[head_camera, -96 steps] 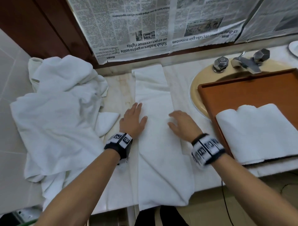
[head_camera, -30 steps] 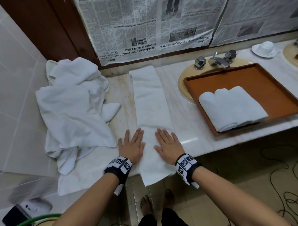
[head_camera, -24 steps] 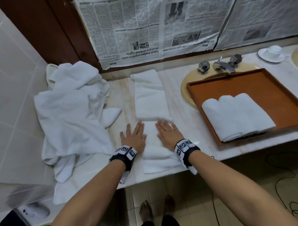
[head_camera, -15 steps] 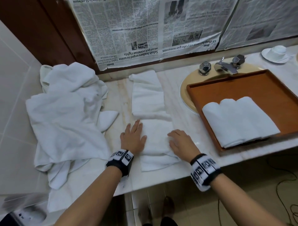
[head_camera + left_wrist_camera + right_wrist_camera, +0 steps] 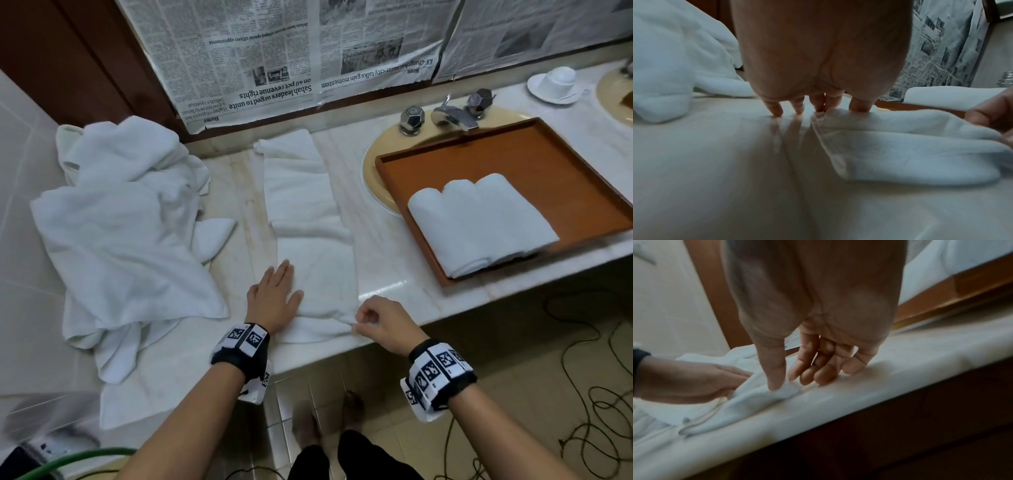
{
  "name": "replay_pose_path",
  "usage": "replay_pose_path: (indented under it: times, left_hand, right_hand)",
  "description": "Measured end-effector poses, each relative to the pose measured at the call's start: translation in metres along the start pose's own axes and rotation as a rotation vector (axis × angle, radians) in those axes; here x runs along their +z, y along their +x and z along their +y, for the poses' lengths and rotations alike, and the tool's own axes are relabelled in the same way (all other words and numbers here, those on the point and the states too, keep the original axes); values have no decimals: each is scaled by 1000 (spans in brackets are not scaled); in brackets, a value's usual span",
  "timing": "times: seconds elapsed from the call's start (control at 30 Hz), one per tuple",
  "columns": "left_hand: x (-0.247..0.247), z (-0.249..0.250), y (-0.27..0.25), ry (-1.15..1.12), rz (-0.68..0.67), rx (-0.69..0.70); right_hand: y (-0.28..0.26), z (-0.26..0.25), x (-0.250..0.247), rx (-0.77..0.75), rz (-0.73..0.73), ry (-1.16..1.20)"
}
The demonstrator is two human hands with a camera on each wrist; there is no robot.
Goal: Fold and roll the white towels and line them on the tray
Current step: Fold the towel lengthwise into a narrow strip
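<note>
A long white towel [image 5: 301,192], folded into a narrow strip, lies on the marble counter [image 5: 387,260] with its near end doubled up. My left hand [image 5: 274,294] presses flat on the strip's left edge, fingers straight [image 5: 774,108]. My right hand [image 5: 373,320] pinches the strip's near right corner [image 5: 785,388] between thumb and forefinger at the counter's front edge. Three rolled white towels [image 5: 479,219] lie side by side on the brown wooden tray [image 5: 548,161] at the right.
A heap of loose white towels [image 5: 116,219] covers the counter's left side. The tray sits over a beige sink [image 5: 371,171] with a chrome tap [image 5: 448,114]. A cup and saucer [image 5: 555,84] stand far right. Newspaper [image 5: 291,51] covers the wall. Cables [image 5: 582,394] lie on the floor.
The towel's hanging near end was folded up onto the counter. My right hand has moved back to the front edge and now pinches the near right corner; my left hand stays flat.
</note>
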State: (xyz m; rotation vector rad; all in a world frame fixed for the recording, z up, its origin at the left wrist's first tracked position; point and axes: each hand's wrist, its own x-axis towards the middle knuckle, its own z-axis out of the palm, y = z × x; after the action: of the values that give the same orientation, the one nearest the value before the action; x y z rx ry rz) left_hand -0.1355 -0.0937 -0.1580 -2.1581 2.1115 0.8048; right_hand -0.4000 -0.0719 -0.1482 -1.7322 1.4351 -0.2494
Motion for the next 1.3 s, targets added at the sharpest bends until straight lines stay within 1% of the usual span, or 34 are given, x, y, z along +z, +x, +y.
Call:
replay_pose_path:
  times: [0.13,0.3,0.4,0.47,0.57,0.77,0.87,0.97,1.03,1.1,1.17,1.3]
  left_hand:
    - [4,-2,-3,-4,7,12]
    - [7,0,-4,-27,5,9]
    - [8,-3,-4,-32,8,18]
    - [8,-5,-4,-36,6,21]
    - [10,-5,-5,-43,12,29]
    - [11,-6,-4,-79,5,37]
    - [10,-5,-5,-77,16,57]
    - [9,-5,-5,-53,8,64]
    - [11,-6,-5,-52,-6,64]
    - [12,-8,-5,-65,-10,63]
    - [14,-8,-4,-68,-1,66]
    - [14,-7,-4,-64,-7,64]
  right_hand:
    - [-3,-4,9,29,85,169]
    - [-5,-14,18,65,161,247]
    - [-9,-12,15,67,183,326]
    - [-12,-8,11,97,178,350]
    - [-13,-2,10,130,207,318]
    - [-15,4,16,192,322,206]
    - [-21,5,19,169,364,191]
    - [-28,8,18,132,398,109]
    - [-30,11,17,153,417,87]
    - [-32,14,16,161,421,131]
    - [-33,15,16,137,404,189]
    - [-34,16,15,104,328,221]
